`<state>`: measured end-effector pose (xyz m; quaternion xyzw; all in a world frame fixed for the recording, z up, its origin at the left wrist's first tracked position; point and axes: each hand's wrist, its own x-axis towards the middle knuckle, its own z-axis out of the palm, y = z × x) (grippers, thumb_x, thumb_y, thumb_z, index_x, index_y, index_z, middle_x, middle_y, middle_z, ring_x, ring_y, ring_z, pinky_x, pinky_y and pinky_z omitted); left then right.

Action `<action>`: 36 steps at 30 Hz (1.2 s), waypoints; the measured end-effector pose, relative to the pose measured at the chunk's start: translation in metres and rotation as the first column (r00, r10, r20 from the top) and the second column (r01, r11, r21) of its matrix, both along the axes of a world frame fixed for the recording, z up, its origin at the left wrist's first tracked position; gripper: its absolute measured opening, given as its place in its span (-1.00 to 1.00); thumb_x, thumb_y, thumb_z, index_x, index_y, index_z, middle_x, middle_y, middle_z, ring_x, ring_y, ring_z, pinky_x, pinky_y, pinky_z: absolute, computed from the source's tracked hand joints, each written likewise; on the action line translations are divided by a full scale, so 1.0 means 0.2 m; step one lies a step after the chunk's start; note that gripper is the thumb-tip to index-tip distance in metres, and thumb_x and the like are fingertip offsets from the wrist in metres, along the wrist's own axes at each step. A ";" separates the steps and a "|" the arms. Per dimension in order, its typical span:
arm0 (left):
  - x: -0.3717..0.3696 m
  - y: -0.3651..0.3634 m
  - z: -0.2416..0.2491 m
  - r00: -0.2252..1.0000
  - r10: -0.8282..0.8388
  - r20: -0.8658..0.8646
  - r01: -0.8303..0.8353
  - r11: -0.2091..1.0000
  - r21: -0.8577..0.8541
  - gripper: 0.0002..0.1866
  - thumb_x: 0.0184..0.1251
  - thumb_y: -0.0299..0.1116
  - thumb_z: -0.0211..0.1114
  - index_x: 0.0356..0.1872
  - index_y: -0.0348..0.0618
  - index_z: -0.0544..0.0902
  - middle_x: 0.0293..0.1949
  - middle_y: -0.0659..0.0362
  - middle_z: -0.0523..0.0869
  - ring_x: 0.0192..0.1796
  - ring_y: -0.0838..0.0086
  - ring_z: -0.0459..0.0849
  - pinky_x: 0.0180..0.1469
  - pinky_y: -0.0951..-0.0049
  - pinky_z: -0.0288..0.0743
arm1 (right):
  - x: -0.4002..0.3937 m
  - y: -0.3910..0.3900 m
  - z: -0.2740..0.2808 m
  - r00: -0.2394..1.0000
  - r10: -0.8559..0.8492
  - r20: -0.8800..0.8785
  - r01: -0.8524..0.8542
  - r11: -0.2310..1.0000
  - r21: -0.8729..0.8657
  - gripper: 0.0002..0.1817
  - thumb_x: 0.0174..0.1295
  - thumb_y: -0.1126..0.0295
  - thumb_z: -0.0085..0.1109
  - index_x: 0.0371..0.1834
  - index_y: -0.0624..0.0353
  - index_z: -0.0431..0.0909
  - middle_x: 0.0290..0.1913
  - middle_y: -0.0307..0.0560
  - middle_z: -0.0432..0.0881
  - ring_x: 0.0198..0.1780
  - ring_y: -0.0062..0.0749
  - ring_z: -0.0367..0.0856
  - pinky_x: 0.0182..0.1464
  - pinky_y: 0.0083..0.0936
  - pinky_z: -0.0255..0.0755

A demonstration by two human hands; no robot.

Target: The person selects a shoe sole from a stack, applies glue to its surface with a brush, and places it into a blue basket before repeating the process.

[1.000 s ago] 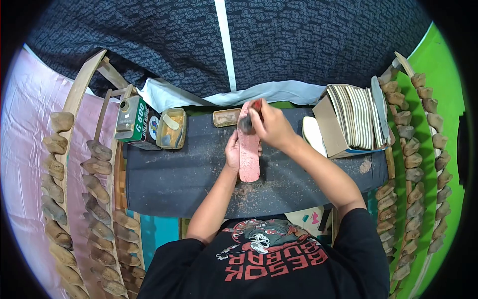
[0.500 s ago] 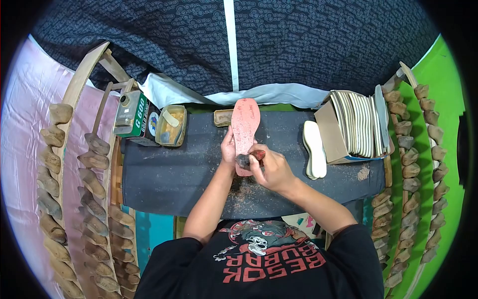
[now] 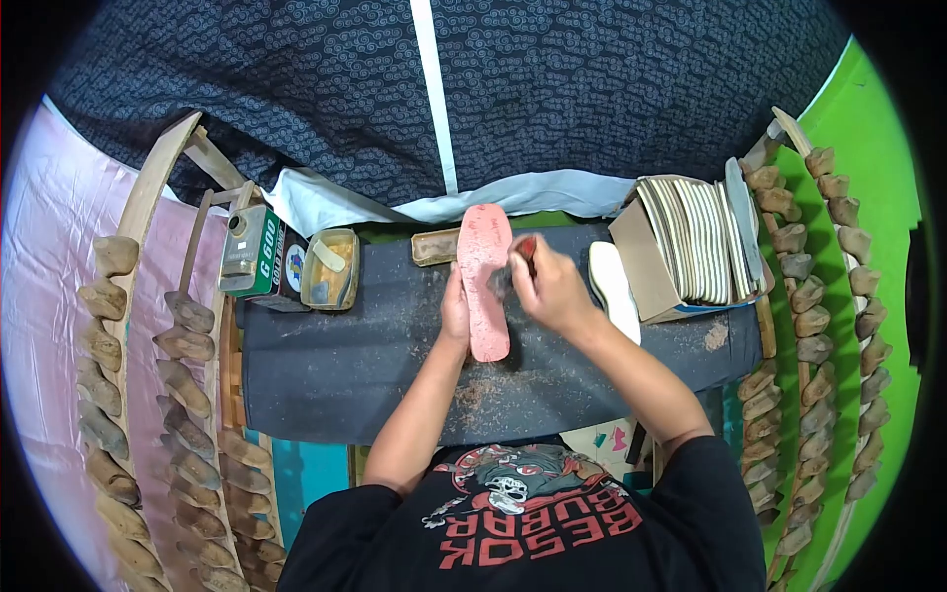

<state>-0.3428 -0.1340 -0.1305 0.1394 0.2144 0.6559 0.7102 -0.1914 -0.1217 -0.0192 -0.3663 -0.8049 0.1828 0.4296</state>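
Note:
A pink insole-shaped piece (image 3: 484, 286) with dark specks stands out above the dark tabletop, held along its left edge by my left hand (image 3: 455, 308). My right hand (image 3: 548, 286) is closed round the red handle of a small brush-like tool (image 3: 526, 249). The dark, blurred end of that tool meets the right edge of the pink piece near its middle. Crumbs lie scattered on the cloth below.
Behind the hands sits a small tray (image 3: 434, 249). On the left are a green can (image 3: 252, 259) and a tub (image 3: 329, 269). Pale soles (image 3: 616, 289) and a box (image 3: 646, 266) of upright soles are right. Racks of wooden lasts (image 3: 187, 345) flank the table.
My right hand and the tool have moved up and right along the pink piece. The piece has turned slightly, its lower end now showing. The whole view has shifted a little.

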 end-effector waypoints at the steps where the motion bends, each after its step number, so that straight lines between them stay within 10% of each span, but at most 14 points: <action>1: -0.02 -0.01 -0.06 0.997 -0.066 -0.043 0.067 0.997 0.024 -0.34 0.65 0.21 -0.21 0.35 -0.12 0.49 0.06 0.08 0.71 -0.09 0.30 0.73 -0.05 0.27 0.65 | 0.00 0.03 0.01 1.000 -0.004 -0.001 0.004 1.000 0.031 -0.90 0.41 0.52 0.12 -0.10 0.31 0.50 -0.38 0.18 0.64 -0.38 0.10 0.70 -0.30 -0.20 0.54; 7: -0.03 -0.10 -0.15 0.979 -0.158 -0.129 0.156 0.987 -0.024 -0.25 0.58 0.32 -0.17 0.29 -0.19 0.52 -0.11 0.02 0.76 -0.29 0.26 0.77 -0.23 0.28 0.72 | 0.02 0.14 0.01 1.000 -0.017 0.008 0.016 0.996 0.086 -0.91 0.42 0.54 0.11 -0.08 0.32 0.49 -0.35 0.17 0.65 -0.36 0.04 0.69 -0.26 -0.26 0.55; 14: -0.05 -0.11 -0.03 0.999 -0.036 0.031 0.032 0.993 0.117 -0.31 0.62 0.21 -0.09 0.49 -0.11 0.36 0.37 0.09 0.54 0.37 0.26 0.53 0.42 0.16 0.40 | 0.00 -0.11 -0.03 0.976 0.218 -0.031 -0.214 0.973 0.090 -0.87 0.39 0.51 0.16 -0.08 0.31 0.50 -0.42 0.09 0.64 -0.42 -0.04 0.72 -0.31 -0.27 0.57; 21: -0.07 -0.14 -0.03 0.993 -0.089 -0.079 0.090 0.996 0.012 -0.30 0.58 0.33 -0.11 0.24 -0.13 0.53 -0.13 0.08 0.70 -0.33 0.32 0.73 -0.25 0.27 0.67 | 0.02 0.08 0.05 0.996 0.080 -0.044 -0.080 0.997 0.001 -0.89 0.45 0.50 0.10 -0.06 0.30 0.51 -0.36 0.11 0.65 -0.38 -0.10 0.70 -0.26 -0.34 0.54; 36: -0.14 -0.19 -0.12 0.994 -0.048 -0.096 0.043 0.998 -0.054 -0.20 0.56 0.41 -0.22 0.22 -0.17 0.54 -0.12 0.09 0.71 -0.31 0.37 0.70 -0.25 0.37 0.65 | -0.09 -0.09 -0.12 0.977 0.214 0.022 -0.215 0.971 0.101 -0.86 0.40 0.51 0.16 -0.05 0.32 0.53 -0.30 0.07 0.66 -0.35 -0.13 0.71 -0.25 -0.34 0.57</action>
